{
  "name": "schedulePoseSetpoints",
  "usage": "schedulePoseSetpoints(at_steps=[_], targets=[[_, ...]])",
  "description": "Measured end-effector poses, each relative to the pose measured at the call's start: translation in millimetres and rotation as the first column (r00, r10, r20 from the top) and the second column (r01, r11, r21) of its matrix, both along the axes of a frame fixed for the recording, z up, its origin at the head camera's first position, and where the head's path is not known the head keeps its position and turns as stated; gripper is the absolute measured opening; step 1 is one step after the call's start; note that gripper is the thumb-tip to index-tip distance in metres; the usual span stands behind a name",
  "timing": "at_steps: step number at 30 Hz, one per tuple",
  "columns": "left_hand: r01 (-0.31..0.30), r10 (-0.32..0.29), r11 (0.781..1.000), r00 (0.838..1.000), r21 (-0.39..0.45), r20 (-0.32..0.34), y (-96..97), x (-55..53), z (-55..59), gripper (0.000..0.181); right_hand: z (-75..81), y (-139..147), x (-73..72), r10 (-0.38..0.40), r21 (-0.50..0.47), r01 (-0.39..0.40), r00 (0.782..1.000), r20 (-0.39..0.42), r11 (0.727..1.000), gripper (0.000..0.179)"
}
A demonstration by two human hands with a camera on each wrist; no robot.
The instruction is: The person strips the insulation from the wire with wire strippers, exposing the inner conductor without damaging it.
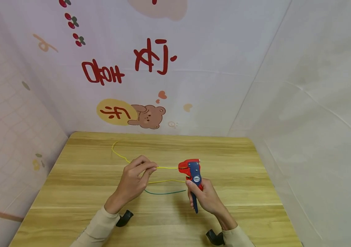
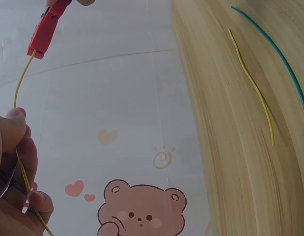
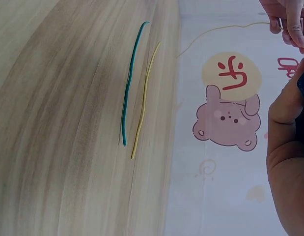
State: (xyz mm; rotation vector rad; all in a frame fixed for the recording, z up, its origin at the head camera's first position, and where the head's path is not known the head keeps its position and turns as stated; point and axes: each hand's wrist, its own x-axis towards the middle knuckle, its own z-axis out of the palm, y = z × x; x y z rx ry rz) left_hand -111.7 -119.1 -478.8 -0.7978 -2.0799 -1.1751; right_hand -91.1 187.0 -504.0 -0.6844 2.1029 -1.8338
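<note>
A long yellow wire (image 1: 166, 167) is pinched between the thumb and fingers of my left hand (image 1: 136, 176). Its far part trails off to the left behind that hand. The wire's right end enters the red jaws of a red and blue wire stripper (image 1: 195, 171), as the left wrist view also shows. My right hand (image 1: 207, 196) grips the stripper by its handles, with the thumb near the pivot. On the table below lie a short yellow wire (image 3: 143, 103) and a short green wire (image 3: 127, 88), side by side.
The wooden table (image 1: 240, 212) meets a printed white wall cloth (image 1: 212, 85) at its back edge, with more cloth on both sides. Two black curved pieces, a left one (image 1: 124, 218) and a right one (image 1: 214, 237), sit by the wrists.
</note>
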Motion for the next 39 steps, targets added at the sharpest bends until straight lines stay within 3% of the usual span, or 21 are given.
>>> schedulePoseSetpoints(at_steps=[14, 22, 39], targets=[[-0.01, 0.01, 1.0, 1.0, 0.005, 0.02, -0.3, 0.5, -0.9, 0.017, 0.6, -1.9, 3.5, -0.025, 0.047, 0.024, 0.999, 0.027, 0.999, 0.04], [-0.009, 0.01, 1.0, 0.999, 0.027, -0.036, 0.8, -1.5, -1.4, 0.023, -2.0, -2.7, 3.5, -0.017, 0.039, 0.017, 1.0, -0.005, 0.999, 0.039], [-0.024, 0.025, 0.999, 0.999, 0.027, -0.025, 1.3, -1.3, -1.5, 0.022, -3.7, -4.3, 5.5, -0.034, 0.045, 0.034, 0.999, 0.0, 0.998, 0.037]])
